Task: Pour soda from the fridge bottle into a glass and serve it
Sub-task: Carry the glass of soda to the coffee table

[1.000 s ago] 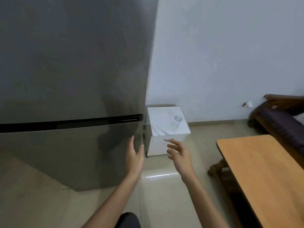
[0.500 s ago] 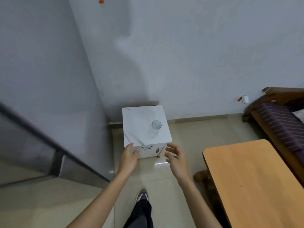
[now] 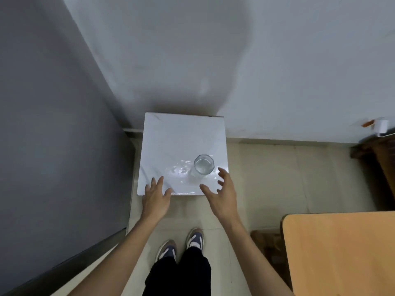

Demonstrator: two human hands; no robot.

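Note:
An empty clear glass (image 3: 203,164) stands upright on the white marble-look top of a small cabinet (image 3: 171,142), near its front right corner. My right hand (image 3: 222,194) is open with fingers spread, just below and right of the glass, not touching it. My left hand (image 3: 157,196) is open, palm down, over the cabinet's front left edge. The grey fridge (image 3: 47,124) fills the left side, its door shut. No soda bottle is in view.
A wooden table (image 3: 342,253) sits at the lower right. Dark wooden furniture (image 3: 380,163) stands at the right edge. White walls meet behind the cabinet. My shoes (image 3: 181,246) are on the tiled floor in front of the cabinet.
The view has swung from the fridge front to over the small cabinet. I have stepped closer, and both hands have moved forward to the cabinet's front edge, the right one near the glass.

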